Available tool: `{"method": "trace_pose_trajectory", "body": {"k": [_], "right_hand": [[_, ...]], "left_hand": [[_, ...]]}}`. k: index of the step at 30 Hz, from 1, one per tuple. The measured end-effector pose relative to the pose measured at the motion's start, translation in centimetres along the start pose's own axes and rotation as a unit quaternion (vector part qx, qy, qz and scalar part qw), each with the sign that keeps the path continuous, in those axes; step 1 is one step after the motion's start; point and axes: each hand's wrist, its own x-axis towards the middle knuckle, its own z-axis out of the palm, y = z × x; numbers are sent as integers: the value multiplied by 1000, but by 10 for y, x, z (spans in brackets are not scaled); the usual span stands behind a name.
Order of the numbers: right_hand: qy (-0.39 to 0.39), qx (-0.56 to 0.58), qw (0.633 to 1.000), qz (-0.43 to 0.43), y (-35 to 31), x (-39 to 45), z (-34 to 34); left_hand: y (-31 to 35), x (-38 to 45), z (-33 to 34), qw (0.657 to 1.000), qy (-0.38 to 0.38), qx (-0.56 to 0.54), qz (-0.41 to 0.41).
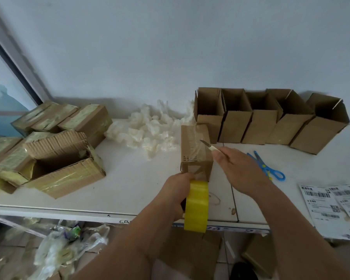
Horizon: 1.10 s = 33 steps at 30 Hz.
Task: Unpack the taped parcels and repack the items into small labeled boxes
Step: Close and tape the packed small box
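Sealing looks to be the step in hand: in the head view the left hand (178, 190) curls round a yellow tape roll (197, 206) at the near end of a small closed box (196, 150) standing on the counter (133, 178), while the right hand (236, 166) pinches a small knife (207, 145) whose blade hovers over the taped top. Next, I judge, the tape needs cutting at the roll. Five open boxes (259, 126) wait behind, taped parcels (69, 120) lie far left.

Head view, forward and down
The single camera looked from above and close by onto the white table (129, 178) against a wall (170, 47)
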Motion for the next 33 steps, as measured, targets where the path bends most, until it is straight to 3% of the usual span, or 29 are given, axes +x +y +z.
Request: {"method": "trace_pose_trajectory", "body": {"k": [6, 14, 21, 26, 33], "right_hand": [[-136, -49, 989, 24, -11, -32, -14], [-107, -106, 989, -1, -18, -31, -10], [-121, -121, 985, -1, -13, -22, -1], [-148, -164, 974, 57, 0, -21, -4], [-171, -131, 970, 114, 39, -20, 2]], "left_hand": [[-2, 3, 4, 999, 23, 13, 19], [-7, 11, 5, 994, 49, 67, 76], [-6, 15, 7, 996, 45, 66, 42], [-6, 16, 5, 998, 23, 53, 34], [-4, 15, 4, 998, 22, 54, 26]]}}
